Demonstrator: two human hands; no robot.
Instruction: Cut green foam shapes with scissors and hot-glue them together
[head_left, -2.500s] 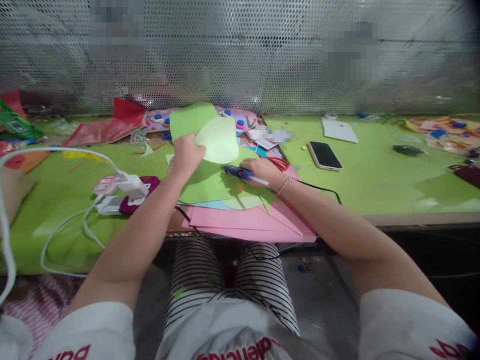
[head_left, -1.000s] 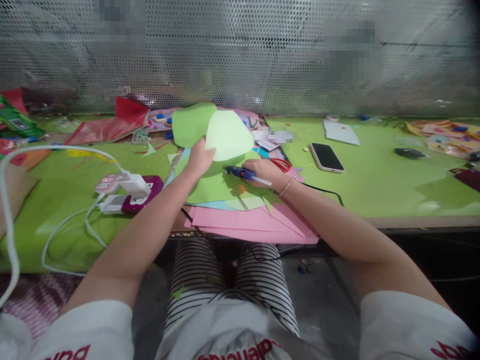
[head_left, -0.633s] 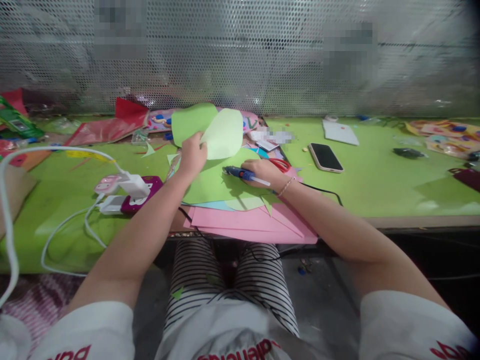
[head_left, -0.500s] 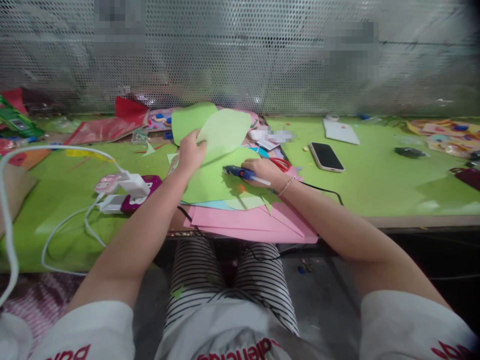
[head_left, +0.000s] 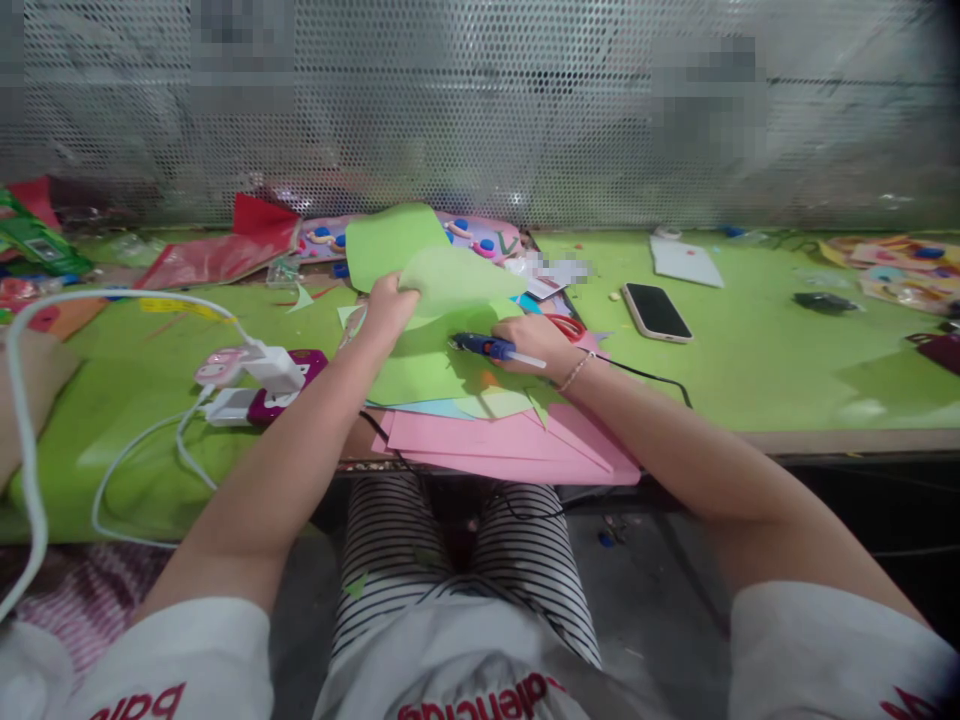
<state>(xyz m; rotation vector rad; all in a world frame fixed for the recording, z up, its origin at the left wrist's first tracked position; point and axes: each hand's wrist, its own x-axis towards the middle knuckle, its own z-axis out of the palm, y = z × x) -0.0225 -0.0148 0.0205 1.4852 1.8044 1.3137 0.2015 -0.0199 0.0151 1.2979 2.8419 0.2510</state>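
Observation:
My left hand (head_left: pixel 391 305) pinches the left end of a pale green leaf-shaped paper (head_left: pixel 457 283), which is held raised over the work pile. My right hand (head_left: pixel 529 342) is wrapped round a blue glue gun (head_left: pixel 487 347). A white glue stick pokes out of its back, and its nozzle points left. Beneath both hands lies a brighter green paper sheet (head_left: pixel 412 375). Another green paper piece (head_left: pixel 386 240) rests behind the left hand. Pink paper sheets (head_left: pixel 465 445) stick out at the table's front edge.
A purple power strip (head_left: pixel 307 368) with white chargers and cables lies left of my left forearm. Beyond the right hand are a phone (head_left: pixel 657 312) and a white card (head_left: pixel 686 260). Red scissors handles (head_left: pixel 568 326) lie behind my right hand. A perforated metal panel (head_left: pixel 480 120) closes off the back.
The raised leaf-shaped paper has tipped down and flattened, uncovering the decorated purple piece behind it. My right hand still holds the glue gun in nearly the same place.

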